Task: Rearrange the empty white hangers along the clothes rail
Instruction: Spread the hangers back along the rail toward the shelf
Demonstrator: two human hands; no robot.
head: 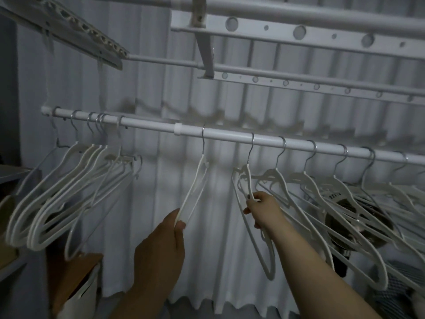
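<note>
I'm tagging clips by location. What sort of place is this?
Probably a home laundry-drying or wardrobe corner: a white clothes rail carries rows of empty white hangers, perforated drying-rack bars run overhead, and a white curtain hangs behind.

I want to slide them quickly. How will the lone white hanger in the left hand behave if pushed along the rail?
Probably light: the left hand pinches the hanger by its lower end alone. Its thin metal hook sits loosely over the smooth rail, so it should slide easily but swing. It looks stiff, holding its shape while tilted.
</note>
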